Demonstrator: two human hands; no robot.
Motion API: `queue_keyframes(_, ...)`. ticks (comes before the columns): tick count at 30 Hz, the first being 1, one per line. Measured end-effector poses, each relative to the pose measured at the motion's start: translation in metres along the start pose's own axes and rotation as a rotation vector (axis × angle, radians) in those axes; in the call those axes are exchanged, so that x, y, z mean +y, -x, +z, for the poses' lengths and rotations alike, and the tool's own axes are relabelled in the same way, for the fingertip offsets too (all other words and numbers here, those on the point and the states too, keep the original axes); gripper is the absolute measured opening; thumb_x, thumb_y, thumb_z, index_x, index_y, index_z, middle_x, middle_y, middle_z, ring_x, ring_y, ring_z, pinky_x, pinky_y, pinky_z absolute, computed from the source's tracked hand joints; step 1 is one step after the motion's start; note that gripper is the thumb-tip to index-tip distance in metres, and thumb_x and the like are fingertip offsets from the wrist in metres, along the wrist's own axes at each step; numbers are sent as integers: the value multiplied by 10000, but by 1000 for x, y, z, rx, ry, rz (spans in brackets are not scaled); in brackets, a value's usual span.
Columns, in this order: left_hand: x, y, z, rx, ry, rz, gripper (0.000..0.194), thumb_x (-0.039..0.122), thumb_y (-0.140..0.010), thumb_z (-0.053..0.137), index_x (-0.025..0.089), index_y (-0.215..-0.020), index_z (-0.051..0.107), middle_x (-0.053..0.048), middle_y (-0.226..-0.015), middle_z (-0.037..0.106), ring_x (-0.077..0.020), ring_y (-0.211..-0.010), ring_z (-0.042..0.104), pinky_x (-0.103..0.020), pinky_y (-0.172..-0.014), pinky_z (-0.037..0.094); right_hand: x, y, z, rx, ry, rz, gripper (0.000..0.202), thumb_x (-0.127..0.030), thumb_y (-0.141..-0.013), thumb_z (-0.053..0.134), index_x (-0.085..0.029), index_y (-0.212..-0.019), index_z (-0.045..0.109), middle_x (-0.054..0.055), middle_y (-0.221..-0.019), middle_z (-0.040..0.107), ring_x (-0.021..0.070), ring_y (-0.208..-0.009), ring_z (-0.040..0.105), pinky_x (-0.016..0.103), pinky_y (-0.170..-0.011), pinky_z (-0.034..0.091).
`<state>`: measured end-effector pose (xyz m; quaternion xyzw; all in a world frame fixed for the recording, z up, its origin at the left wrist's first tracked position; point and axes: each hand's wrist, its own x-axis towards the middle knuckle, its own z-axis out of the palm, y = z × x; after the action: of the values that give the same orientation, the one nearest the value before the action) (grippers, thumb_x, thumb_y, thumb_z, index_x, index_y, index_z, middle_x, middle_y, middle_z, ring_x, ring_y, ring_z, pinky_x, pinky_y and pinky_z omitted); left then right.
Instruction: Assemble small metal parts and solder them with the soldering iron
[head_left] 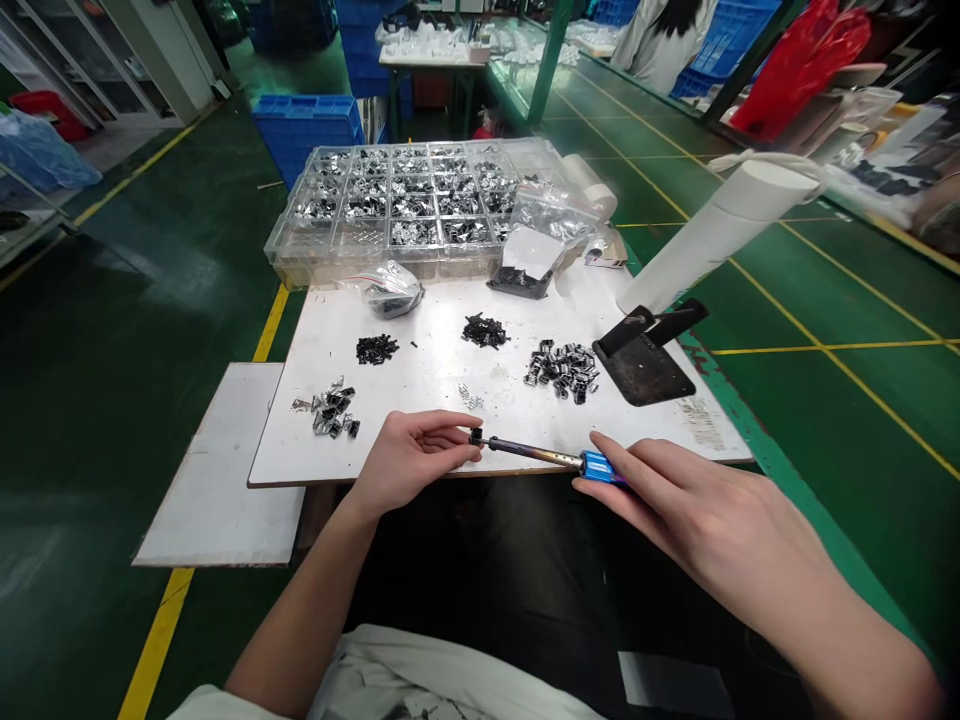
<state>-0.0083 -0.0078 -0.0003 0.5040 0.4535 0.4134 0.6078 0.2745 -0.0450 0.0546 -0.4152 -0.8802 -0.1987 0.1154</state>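
Between the fingertips of my left hand is a small black part. My right hand grips a soldering iron by its blue handle, and the iron's tip meets the black part or lies right beside it. Just beyond my fingers is a little scatter of tiny metal pieces. A pile of black and silver parts sits to the right, and a smaller pile of similar parts to the left. Two heaps of small black pieces, one left and one central, lie farther back.
A clear compartment tray full of metal parts spans the back of the white table. Two plastic bags stand before it. At right are a black metal stand and a thick white tube. Blue crates stand behind.
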Motion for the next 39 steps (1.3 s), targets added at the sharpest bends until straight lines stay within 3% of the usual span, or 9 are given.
queue_keyframes(11, 2, 1, 0, -3, -41, 8, 285, 194, -723, 828, 131, -1000, 798, -68, -799, 811, -254, -777, 799, -302, -751, 674, 0, -3, 0, -27, -26, -30, 373, -389, -1040, 485, -99, -1175, 678, 16, -721, 622, 138, -514, 561, 323, -527, 343)
queue_keyframes(19, 1, 2, 0, -7, -73, 4, 270, 197, -731, 824, 118, -988, 799, -72, -775, 809, -237, -745, 794, -270, -714, 665, 3, -7, -3, -82, -46, -80, 375, -402, -1042, 477, -103, -1158, 673, 15, -735, 615, 144, -556, 590, 328, -544, 349)
queue_keyframes(31, 0, 1, 1, 45, 6, -3, 322, 282, -725, 862, 149, -1010, 789, -76, -834, 817, -261, -811, 800, -281, -737, 666, 2, -7, -14, 24, 11, -19, 358, -363, -1017, 546, -100, -1247, 626, 26, -742, 656, 154, -562, 590, 329, -546, 352)
queue_keyframes(39, 0, 0, 1, 61, 11, -2, 350, 314, -715, 871, 147, -1010, 786, -78, -827, 816, -266, -806, 800, -300, -754, 664, -2, -7, -9, 5, 23, -28, 341, -375, -1015, 543, -105, -1185, 665, 18, -718, 631, 156, -549, 568, 332, -545, 345)
